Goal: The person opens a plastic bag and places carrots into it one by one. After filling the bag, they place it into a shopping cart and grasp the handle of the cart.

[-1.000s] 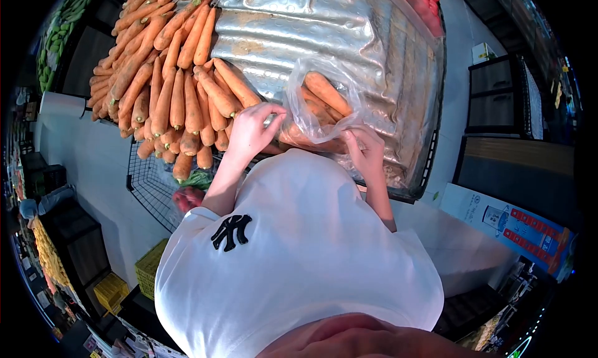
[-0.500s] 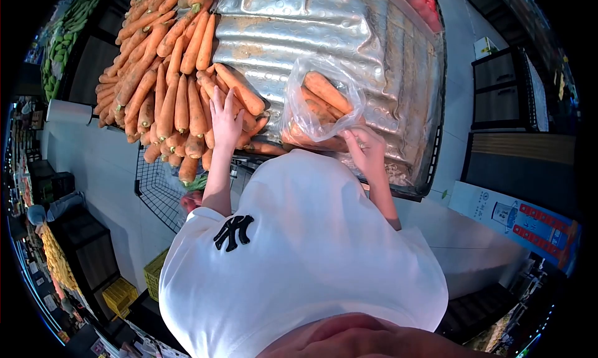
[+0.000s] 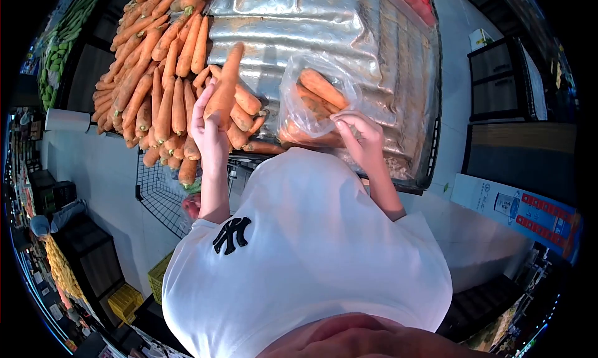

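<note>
A large carrot (image 3: 227,84) is in my left hand (image 3: 210,130), its narrow end pointing up and away from me. My fingers wrap round its thick lower part, just over the edge of the carrot pile (image 3: 143,93). On the right, my right hand (image 3: 362,137) pinches the rim of a clear plastic bag (image 3: 319,126). Several carrots (image 3: 322,89) lie inside this bag, which rests on the silvery padded display surface (image 3: 280,21) with its mouth open. A few loose carrots (image 3: 247,99) lie between my left hand and the bag.
Below the stand's front edge on the left is a black wire shopping cart (image 3: 163,199) with a bagged item inside. Red produce (image 3: 414,0) sits at the far right corner. Yellow crates (image 3: 124,302) stand at lower left, and a dark cabinet (image 3: 498,77) is to the right.
My left hand has closed round a carrot and raised it from the pile, tilting it upright. My right hand has shifted slightly up and left along the bag's rim.
</note>
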`<state>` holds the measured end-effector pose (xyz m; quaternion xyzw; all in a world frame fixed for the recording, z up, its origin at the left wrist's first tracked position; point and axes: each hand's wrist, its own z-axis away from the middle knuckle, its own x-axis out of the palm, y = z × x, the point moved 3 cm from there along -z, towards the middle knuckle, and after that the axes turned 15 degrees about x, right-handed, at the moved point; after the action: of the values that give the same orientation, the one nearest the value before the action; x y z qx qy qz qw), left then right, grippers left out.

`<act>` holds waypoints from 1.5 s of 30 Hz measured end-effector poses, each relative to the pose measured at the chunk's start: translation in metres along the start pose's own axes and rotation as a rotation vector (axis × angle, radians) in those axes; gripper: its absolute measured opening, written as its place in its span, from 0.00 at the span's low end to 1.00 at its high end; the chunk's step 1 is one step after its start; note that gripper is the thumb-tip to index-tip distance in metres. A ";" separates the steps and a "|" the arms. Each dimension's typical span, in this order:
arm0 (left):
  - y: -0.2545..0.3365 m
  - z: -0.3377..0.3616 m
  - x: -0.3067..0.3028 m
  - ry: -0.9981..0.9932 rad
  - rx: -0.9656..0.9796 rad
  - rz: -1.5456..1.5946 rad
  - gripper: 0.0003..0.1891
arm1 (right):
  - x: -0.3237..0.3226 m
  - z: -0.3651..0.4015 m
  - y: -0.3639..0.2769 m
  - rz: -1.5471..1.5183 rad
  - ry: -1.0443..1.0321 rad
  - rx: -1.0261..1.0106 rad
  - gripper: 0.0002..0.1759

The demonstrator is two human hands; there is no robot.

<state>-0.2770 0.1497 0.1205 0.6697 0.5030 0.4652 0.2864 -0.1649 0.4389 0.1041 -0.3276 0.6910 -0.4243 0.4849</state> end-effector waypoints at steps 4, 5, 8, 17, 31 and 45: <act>-0.004 0.010 0.033 -0.195 -0.372 0.504 0.36 | 0.002 -0.018 -0.035 -0.183 0.169 -0.056 0.23; -0.012 0.014 0.039 -0.168 -0.502 0.611 0.36 | 0.000 -0.019 -0.032 -0.212 0.152 -0.030 0.25; -0.019 0.025 0.051 -0.231 -0.679 0.688 0.34 | -0.003 -0.020 -0.023 -0.279 0.054 0.033 0.29; -0.025 0.029 0.047 -0.260 -0.706 0.746 0.34 | -0.006 -0.004 0.002 -0.578 -0.225 0.280 0.23; -0.013 0.033 0.060 -0.414 -0.420 0.308 0.31 | -0.006 0.004 0.040 -0.552 -0.245 0.434 0.26; -0.011 0.035 0.065 -0.419 -0.381 0.301 0.33 | -0.003 0.010 0.038 -0.494 -0.207 0.572 0.36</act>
<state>-0.2454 0.2175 0.1189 0.7522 0.2321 0.4402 0.4319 -0.1562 0.4545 0.0691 -0.3768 0.3926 -0.6683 0.5072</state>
